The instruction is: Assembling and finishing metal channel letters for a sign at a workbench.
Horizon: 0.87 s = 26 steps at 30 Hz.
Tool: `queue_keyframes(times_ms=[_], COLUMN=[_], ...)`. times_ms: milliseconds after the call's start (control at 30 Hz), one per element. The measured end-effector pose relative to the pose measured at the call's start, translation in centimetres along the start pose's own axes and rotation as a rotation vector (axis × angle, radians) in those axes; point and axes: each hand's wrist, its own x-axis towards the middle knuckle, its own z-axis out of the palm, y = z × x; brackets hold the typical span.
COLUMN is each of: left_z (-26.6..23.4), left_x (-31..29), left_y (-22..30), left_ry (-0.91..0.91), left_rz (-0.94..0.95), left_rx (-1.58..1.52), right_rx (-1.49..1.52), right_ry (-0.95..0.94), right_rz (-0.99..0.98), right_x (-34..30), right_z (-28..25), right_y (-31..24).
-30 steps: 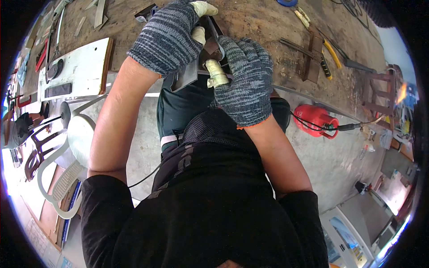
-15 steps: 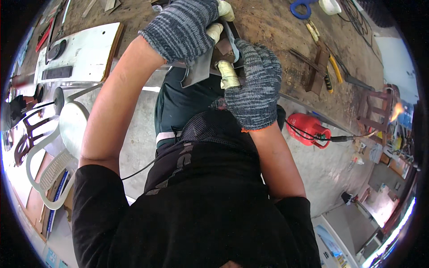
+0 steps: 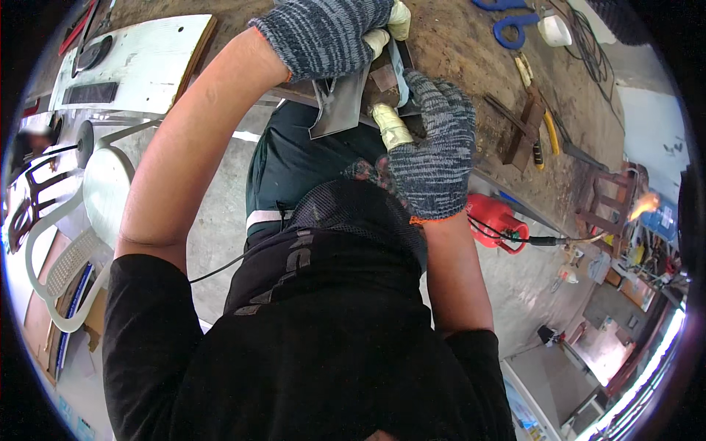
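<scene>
My left hand [image 3: 327, 37], in a grey knitted glove with pale tape on the fingers, grips a bent grey sheet-metal piece [image 3: 340, 106] at the table edge, over my lap. Its fingers curl over the upper part, and the glove hides some of the metal. My right hand [image 3: 437, 151], gloved and taped the same way, closes round a narrow pale metal strip [image 3: 401, 73] on the piece's right side, thumb below and fingers above. A small brownish flat patch [image 3: 383, 78] shows between the hands. Whether strip and sheet are one part I cannot tell.
A torch [image 3: 548, 240] with a burning flame [image 3: 645, 206] lies beyond the red gas cylinder [image 3: 494, 220] at right. The wooden table [image 3: 471, 44] bears a white board [image 3: 140, 62], blue-handled scissors [image 3: 511, 29], a tape roll [image 3: 554, 31] and yellow-handled pliers [image 3: 551, 132]. A white chair [image 3: 70, 283] stands left.
Both hands and the metal piece sit slightly further right in view, and the right hand slightly lower. The surroundings have shifted too, as the view turned. Both hands keep their hold.
</scene>
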Motion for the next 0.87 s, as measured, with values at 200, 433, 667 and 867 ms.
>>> queue_keyframes(times_ms=[200,433,667,867], left_z=[0.1,-0.7,-0.3,0.1], left_x=[-0.3,-0.4,-0.3,0.1], left_y=[0.0,0.5,0.8,0.6], left_ry=[0.050,0.015,0.050,0.030], left_rz=[0.019,-0.015,-0.078,-0.081], left_rx=[-0.033,0.014,0.010,0.014], right_rx=[-0.025,-0.175,-0.058,-0.017], right_ry=[-0.086,-0.094,-0.085,-0.092], right_rz=[0.088,0.209,0.298,0.263], right_x=[0.9,1.7,1.8,1.6], right_z=[-0.7,0.2,-0.1,-0.3], right_y=[-1.3,-2.9,-2.5,-1.8])
